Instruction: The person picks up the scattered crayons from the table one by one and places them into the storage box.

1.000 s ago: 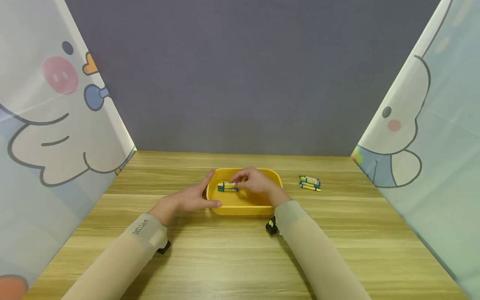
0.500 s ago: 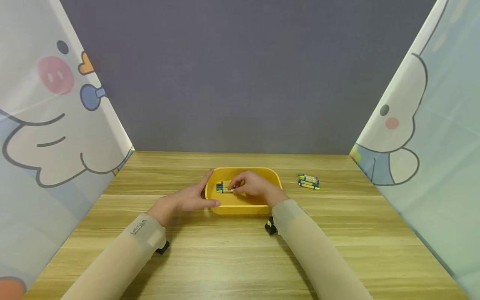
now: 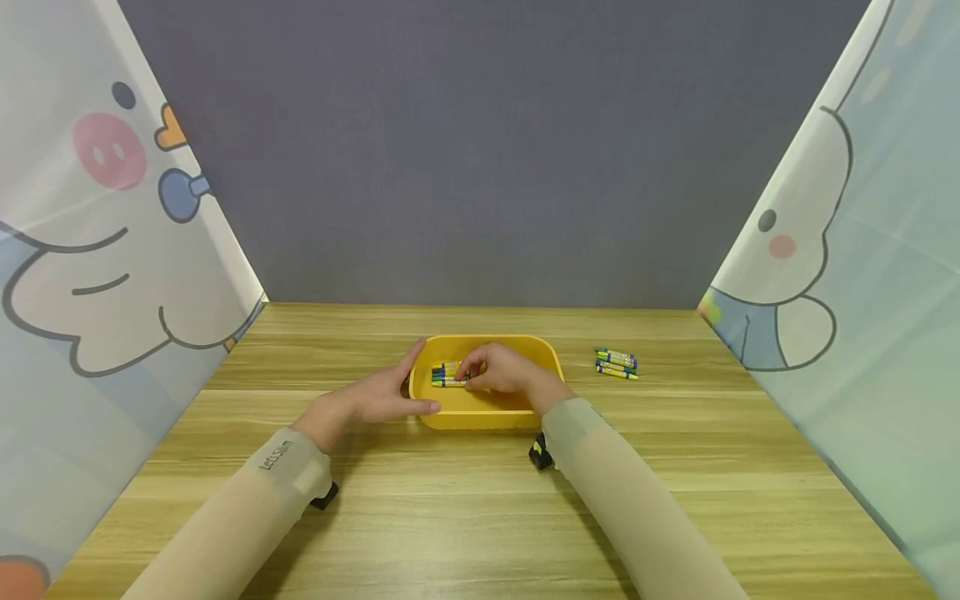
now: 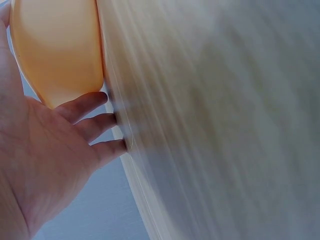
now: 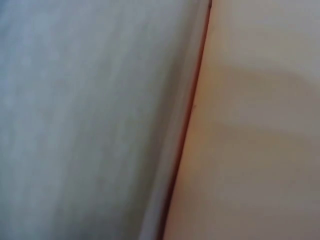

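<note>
A yellow plastic bin [image 3: 491,421] stands on the wooden table. Several crayons [image 3: 446,367] in yellow wrappers lie side by side at its left end. My right hand [image 3: 501,369] reaches inside, thumb and index finger pinching the right end of the nearest crayon [image 3: 447,383]. My left hand [image 3: 378,397] spreads round the bin's left end, thumb along the near rim. Its straight fingers touch the outer wall in the left wrist view, where the bin [image 4: 60,45] fills the top left. The right wrist view has only the bin wall [image 5: 260,120], blurred, and no fingers.
To the right of the bin, a small group of crayons [image 3: 617,363] lies on the wooden table [image 3: 435,517]. A dark grey panel [image 3: 480,158] rises behind the table, with cartoon-printed sheets [image 3: 97,275] at both sides.
Inside the bin, my right hand has shifted slightly nearer to me, and the bunched crayons there now lie spread in a row. My left hand keeps its place on the bin.
</note>
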The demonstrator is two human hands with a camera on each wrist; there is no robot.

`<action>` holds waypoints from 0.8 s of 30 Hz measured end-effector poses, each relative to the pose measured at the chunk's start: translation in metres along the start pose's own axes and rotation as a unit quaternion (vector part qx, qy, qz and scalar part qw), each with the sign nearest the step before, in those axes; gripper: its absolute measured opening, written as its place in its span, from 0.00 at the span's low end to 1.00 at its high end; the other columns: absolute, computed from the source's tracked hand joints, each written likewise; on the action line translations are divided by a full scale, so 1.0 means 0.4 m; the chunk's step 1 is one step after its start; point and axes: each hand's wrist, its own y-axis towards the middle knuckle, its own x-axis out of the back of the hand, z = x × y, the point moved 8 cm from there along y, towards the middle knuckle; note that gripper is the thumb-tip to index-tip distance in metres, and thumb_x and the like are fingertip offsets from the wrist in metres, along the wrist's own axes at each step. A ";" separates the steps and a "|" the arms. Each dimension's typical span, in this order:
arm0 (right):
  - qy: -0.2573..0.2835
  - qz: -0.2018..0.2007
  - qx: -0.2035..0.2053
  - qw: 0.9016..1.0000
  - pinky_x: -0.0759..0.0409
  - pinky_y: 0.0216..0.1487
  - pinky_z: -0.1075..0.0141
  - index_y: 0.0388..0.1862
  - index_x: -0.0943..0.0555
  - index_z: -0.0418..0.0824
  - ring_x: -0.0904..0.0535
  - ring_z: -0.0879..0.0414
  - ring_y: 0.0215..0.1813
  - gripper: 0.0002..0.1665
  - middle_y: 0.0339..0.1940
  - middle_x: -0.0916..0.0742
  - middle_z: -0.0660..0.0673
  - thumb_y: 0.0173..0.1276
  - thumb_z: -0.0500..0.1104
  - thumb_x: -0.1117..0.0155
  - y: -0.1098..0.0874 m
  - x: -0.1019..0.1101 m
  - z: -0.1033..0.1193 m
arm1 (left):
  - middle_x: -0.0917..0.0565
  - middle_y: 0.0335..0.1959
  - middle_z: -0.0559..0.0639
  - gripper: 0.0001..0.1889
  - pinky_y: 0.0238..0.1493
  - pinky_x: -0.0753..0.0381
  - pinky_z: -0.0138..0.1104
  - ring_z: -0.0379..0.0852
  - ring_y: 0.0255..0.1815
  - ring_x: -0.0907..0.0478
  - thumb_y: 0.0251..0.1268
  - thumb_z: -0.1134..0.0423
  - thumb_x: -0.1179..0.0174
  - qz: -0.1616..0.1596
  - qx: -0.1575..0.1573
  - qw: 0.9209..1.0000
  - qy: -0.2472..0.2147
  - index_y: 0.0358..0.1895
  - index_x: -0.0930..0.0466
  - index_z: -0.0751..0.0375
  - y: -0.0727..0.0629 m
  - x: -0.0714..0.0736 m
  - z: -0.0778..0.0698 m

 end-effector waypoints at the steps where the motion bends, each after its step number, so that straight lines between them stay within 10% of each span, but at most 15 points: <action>1: 0.003 0.000 0.000 1.000 0.24 0.40 0.69 0.51 0.06 0.45 0.24 0.59 0.37 0.09 0.39 0.12 0.49 0.75 0.37 0.25 0.000 0.000 0.001 | 0.37 0.87 0.70 0.67 0.80 0.30 0.62 0.64 0.78 0.26 0.67 0.25 0.32 0.000 0.000 1.000 0.000 0.92 0.76 0.36 -0.001 0.000 0.000; 14: 0.032 -0.058 0.038 0.997 0.20 0.51 0.63 0.58 0.08 0.40 0.20 0.55 0.47 0.14 0.56 0.08 0.46 0.80 0.44 0.30 -0.037 0.077 0.024 | 0.38 0.88 0.69 0.69 0.81 0.32 0.62 0.65 0.79 0.27 0.65 0.24 0.33 0.002 0.017 1.000 0.000 0.92 0.75 0.39 -0.004 -0.002 0.004; 24: 0.030 -0.128 0.017 0.991 0.27 0.36 0.64 0.59 0.08 0.44 0.28 0.55 0.32 0.14 0.53 0.08 0.43 0.82 0.46 0.32 -0.174 0.220 -0.027 | 0.40 0.88 0.70 0.69 0.83 0.33 0.62 0.67 0.80 0.28 0.65 0.23 0.33 -0.002 0.017 1.000 0.011 0.92 0.75 0.38 0.001 -0.003 0.009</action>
